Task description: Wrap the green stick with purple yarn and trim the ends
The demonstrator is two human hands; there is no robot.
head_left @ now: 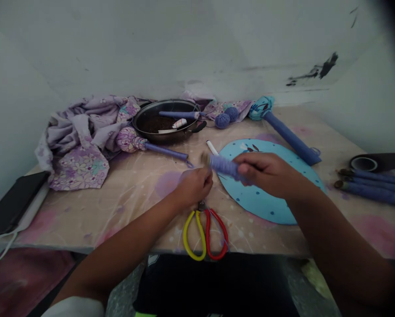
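My right hand (266, 174) grips a short stick wrapped in lavender-blue yarn (223, 165), blurred, its bare brownish end pointing left. Close by, my left hand (195, 187) is closed just below that end; what its fingers hold, if anything, is hidden. Directly under the left hand lie scissors (206, 233) with one yellow and one red handle, which overhang the table's front edge. A strand of purple yarn crosses the red handle. Beneath my right hand is a light-blue oval sheet (260, 204) with dark dots, and a white marker (212, 147) lies at its upper left edge.
Floral cloth (82, 136) is heaped at the left behind a dark phone-like device (17, 198). At the back stand a black pan (166, 136) and two yarn balls (222, 120). Wrapped sticks (375, 193) and a tape roll (364, 164) lie right; cloth-headed sticks (291, 136) lie further back.
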